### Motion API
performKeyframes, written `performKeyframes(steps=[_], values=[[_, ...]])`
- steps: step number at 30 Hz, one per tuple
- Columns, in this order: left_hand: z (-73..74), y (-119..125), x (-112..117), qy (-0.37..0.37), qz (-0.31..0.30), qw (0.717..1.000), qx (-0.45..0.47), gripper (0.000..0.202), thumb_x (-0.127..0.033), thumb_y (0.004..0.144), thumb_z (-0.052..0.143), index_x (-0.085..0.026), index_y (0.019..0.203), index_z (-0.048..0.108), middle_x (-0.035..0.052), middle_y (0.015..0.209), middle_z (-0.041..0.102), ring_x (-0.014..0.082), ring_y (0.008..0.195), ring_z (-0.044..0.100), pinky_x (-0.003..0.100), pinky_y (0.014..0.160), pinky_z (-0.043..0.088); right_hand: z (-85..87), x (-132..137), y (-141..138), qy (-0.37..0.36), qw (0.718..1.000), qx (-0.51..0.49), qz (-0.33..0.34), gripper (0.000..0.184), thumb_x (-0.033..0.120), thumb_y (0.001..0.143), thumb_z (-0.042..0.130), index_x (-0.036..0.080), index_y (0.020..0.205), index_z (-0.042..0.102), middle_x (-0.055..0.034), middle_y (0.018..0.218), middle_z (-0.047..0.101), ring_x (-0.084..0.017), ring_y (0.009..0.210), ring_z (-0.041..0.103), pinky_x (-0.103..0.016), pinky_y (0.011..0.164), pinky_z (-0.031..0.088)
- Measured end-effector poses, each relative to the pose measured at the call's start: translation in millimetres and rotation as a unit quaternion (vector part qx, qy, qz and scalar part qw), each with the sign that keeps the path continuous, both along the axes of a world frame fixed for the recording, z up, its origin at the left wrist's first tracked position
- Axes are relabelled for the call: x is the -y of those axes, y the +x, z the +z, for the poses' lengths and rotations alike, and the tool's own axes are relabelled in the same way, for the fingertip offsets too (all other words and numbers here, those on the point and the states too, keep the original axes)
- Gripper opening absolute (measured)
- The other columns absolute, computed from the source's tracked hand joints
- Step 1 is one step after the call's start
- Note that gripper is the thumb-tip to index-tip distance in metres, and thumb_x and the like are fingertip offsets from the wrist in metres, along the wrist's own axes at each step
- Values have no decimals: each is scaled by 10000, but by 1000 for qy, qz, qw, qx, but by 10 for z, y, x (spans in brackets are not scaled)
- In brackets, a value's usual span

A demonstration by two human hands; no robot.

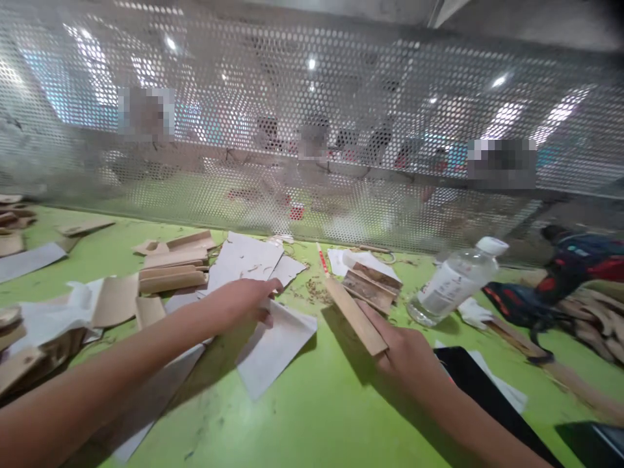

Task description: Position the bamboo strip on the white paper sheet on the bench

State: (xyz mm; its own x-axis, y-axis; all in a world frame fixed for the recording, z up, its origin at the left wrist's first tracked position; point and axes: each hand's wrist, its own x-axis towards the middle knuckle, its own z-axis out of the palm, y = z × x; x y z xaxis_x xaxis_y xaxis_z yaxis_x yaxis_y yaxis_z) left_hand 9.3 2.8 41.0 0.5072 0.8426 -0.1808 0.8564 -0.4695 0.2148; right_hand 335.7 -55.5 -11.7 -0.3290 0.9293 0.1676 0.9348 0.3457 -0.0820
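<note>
Two hands at work, we note: our left hand (244,300) pinches a paper sheet (273,348) at ten o'clock, our right hand (407,351) grips a wood strip (355,316), which could knock the bottle (451,283) at two o'clock.

Bright, even light falls from ceiling lamps, which show as white spots of glare through the mesh screen (312,130). The hands and the wood strip (355,316) throw soft, dark shadows onto the green desk (312,409). The whole view is slightly motion-blurred. Edges bow and stretch like a fisheye; the top right corner darkens.
</note>
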Motion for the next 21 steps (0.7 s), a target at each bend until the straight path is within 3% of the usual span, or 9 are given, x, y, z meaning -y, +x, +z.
performKeyframes(steps=[2,4,8,11,14,17,21], values=[[148,4,36,28,30,999,23,423,-333,897,723,-238,1277,565,65,1040,775,309,930,735,340,756,525,18,3,-3,-8,1000,0,-7,815,128,775,500,164,1584,413,-98,761,775,-272,597,692,-327,576,515],[280,-2,84,73,33,994,73,408,-383,943,670,-236,1302,543,64,1089,767,290,929,729,340,773,530,23,3,0,-8,1000,-8,-7,822,117,772,497,155,1588,403,-108,801,787,-284,624,707,-337,585,523],[445,-6,189,201,-50,959,192,309,-365,1066,441,-227,1309,573,79,1256,699,264,1130,656,350,929,510,6,-2,8,9,1000,-26,-6,826,91,778,486,170,1595,390,-113,857,801,-277,654,723,-336,604,542],[452,24,246,244,-67,953,169,329,-215,1069,365,-217,1264,630,80,1142,705,253,1088,639,403,998,481,-23,-8,9,8,1000,-21,-8,832,100,760,490,166,1586,409,-103,796,789,-285,664,726,-345,616,556],[371,73,270,203,-122,970,51,301,-73,990,462,-220,1065,714,53,988,711,243,994,650,478,1082,407,-49,-15,2,5,1000,-2,-8,847,113,740,482,167,1582,416,-95,766,778,-280,644,717,-347,605,549],[303,106,278,165,-145,976,2,231,-70,969,527,-198,950,717,60,944,696,241,920,641,406,929,481,-57,-19,-6,0,1000,16,-10,857,129,730,485,166,1584,413,-90,743,768,-271,612,701,-340,588,532],[311,113,276,213,-94,973,3,260,-24,949,492,-186,995,690,72,996,695,260,977,626,391,891,461,-59,-19,-11,-4,1000,8,-15,854,133,737,476,158,1587,404,-89,715,753,-275,596,688,-345,576,518]])
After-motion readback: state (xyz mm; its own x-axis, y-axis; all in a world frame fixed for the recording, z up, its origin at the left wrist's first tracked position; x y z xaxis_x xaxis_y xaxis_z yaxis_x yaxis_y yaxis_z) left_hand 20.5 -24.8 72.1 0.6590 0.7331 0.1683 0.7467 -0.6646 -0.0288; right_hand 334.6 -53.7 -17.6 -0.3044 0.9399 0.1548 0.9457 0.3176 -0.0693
